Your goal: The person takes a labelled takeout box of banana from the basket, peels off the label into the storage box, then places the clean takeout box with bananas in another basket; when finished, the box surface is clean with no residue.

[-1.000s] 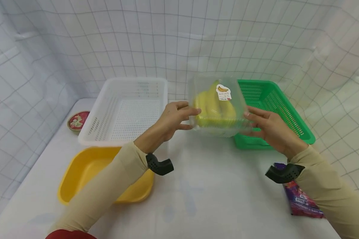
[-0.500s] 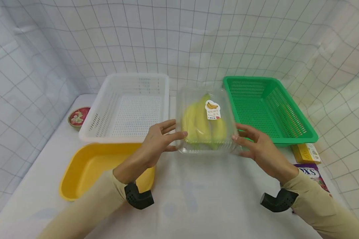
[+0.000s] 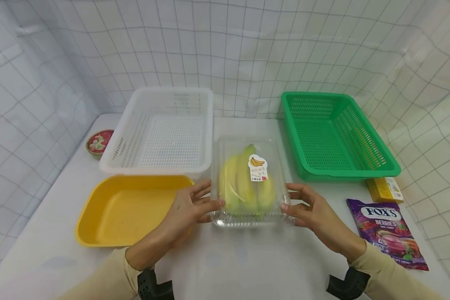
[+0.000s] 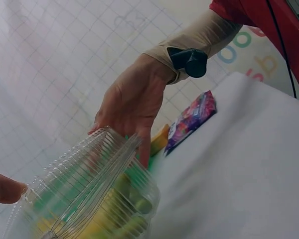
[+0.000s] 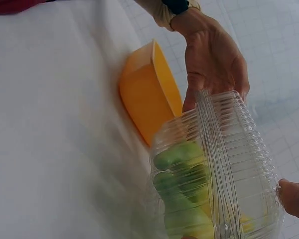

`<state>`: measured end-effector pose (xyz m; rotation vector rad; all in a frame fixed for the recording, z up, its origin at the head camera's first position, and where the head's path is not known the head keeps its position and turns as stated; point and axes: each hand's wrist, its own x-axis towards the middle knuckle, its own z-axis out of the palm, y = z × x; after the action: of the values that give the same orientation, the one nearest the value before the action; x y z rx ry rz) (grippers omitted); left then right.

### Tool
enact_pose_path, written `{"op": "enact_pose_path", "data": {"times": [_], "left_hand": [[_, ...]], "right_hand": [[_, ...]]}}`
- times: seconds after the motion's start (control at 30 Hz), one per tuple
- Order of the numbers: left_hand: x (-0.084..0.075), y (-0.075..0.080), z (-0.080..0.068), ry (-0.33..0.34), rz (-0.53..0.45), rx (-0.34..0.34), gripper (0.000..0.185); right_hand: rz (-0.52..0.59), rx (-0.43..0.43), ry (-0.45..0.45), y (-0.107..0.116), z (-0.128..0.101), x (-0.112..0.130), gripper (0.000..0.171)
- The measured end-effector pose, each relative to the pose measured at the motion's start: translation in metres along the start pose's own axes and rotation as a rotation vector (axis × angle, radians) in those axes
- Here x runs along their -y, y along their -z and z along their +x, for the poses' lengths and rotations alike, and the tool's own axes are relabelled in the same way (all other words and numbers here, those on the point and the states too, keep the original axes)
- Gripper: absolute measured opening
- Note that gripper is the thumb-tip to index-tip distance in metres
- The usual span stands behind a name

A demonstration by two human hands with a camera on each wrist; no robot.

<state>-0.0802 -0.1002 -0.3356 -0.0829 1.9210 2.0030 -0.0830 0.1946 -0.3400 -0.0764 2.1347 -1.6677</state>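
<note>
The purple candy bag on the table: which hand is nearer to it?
Right. The right hand holds the clear banana box just left of the purple candy bag; the left hand is on the box's far side, beside the yellow tray.

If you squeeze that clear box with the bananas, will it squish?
Probably a bit: the clear banana box looks like thin ribbed plastic, so its walls may flex. Both hands hold its sides, which suggests it is bulky. Its broad flat base makes tipping or rolling unlikely.
</note>
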Motion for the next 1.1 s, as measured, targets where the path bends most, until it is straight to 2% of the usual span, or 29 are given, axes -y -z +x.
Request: {"op": "enact_pose_path", "data": {"times": [0.2,0.4,0.87,1.0,1.1], "left_hand": [[0.014,-0.002,-0.01,0.023,0.016,-0.005,0.072],[0.023,-0.004,-0.013,0.041,0.004,0.018,0.071],[0.042,-0.006,-0.019,0.057,-0.029,0.002,0.069],[0.047,-0.005,-0.019,0.073,-0.052,0.018,0.071],[0.047,-0.004,-0.021,0.079,-0.056,0.026,0.072]], "right_hand": [[0.02,-0.025,-0.065,-0.01,-0.012,-0.012,0.058],[0.019,-0.037,-0.069,-0.012,-0.018,-0.019,0.056],[0.036,-0.004,-0.103,-0.017,-0.019,-0.034,0.055],[-0.011,0.01,-0.093,-0.018,-0.02,-0.035,0.055],[-0.127,0.023,-0.06,-0.016,-0.02,-0.033,0.055]]}}
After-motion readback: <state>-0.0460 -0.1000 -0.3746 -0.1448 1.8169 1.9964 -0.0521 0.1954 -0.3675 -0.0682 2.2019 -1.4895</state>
